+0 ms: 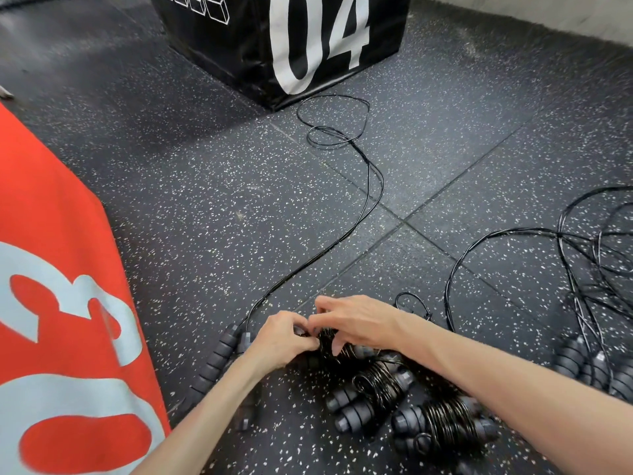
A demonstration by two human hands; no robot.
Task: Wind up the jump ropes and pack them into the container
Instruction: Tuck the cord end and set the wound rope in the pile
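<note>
**Trainee:** What is the status of each grip?

**Instructor:** The left hand (281,339) has its fingers curled onto the rope bundle in hand (327,342), which sits on the floor (212,207) just in front of the person. The right hand (356,323) arches over the same bundle, fingertips pressed down into the coils. Whether the right fingers pinch the free end or only hold the coils flat is hard to tell, since the hands cover it.

**Trainee:** Which step is this?

**Instructor:** Probably securing the last turns. Keep the left grip firm on the handles so the coils cannot spring loose. Tuck the tail under a tight turn, not a slack one. Release only when the wrap holds by itself.

**Trainee:** Where are the other ropes?

**Instructor:** Two wound bundles (376,389) (445,425) lie just beside the right forearm. One unwound rope (368,186) trails from its handles (221,351), left of the left hand, toward the black box marked 04 (284,39). A tangle of loose ropes (589,269) lies well to the right. A red box (61,252) stands at left.

**Trainee:** And the container?

**Instructor:** None can be identified as such in this view. Packing is not yet begun.
</note>
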